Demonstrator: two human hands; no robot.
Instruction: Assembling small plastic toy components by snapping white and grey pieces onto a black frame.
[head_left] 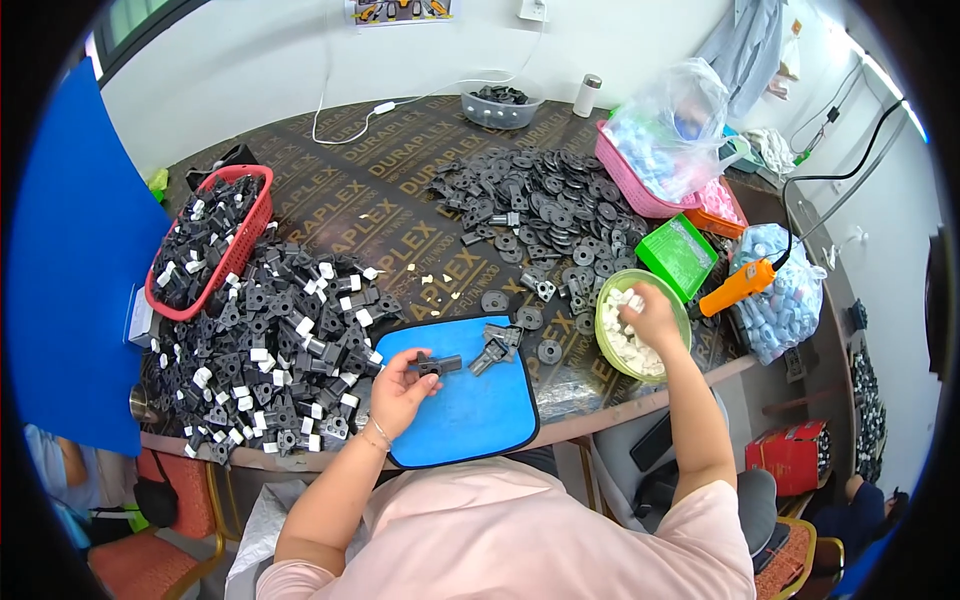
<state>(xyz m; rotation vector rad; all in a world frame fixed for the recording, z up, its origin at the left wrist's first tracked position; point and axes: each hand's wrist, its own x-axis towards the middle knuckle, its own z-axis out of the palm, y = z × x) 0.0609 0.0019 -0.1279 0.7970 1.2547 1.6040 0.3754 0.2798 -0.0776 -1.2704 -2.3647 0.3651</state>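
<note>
- Left hand [402,392]: fingers closed on a black fitting [447,364], held level over the blue mat [455,425], its tube end pointing right.
- Right hand [654,318]: down in the yellow-green bowl [641,376], fingers among small white pieces [632,350]. Seen from above and partly hidden, so I can't tell whether they pinch one or are only sorting.
- Good practice, as I judge it: lift a single white piece by its sides, fingertips only, and leave the neighbours behind. Clear the bowl rim before swinging left.
- Left grip best kept light but firm at the broad end, tube end free and turned toward the other hand.
- Mat also carries loose dark fittings [497,345], just right of the held one; a low sweep from the bowl could knock them.
- Left side of the surface [335,190]: big heap of white-tipped black parts [285,350], spreading up to the mat's edge. Crowds the left forearm. Red basket [246,238] behind it, full of similar parts.
- Beyond the mat: spread of black discs [570,210], a few straying near the bowl.
- Right of the bowl: green box [678,255] close behind, orange-handled tool [738,287] hanging near; little elbow room that way.
</note>
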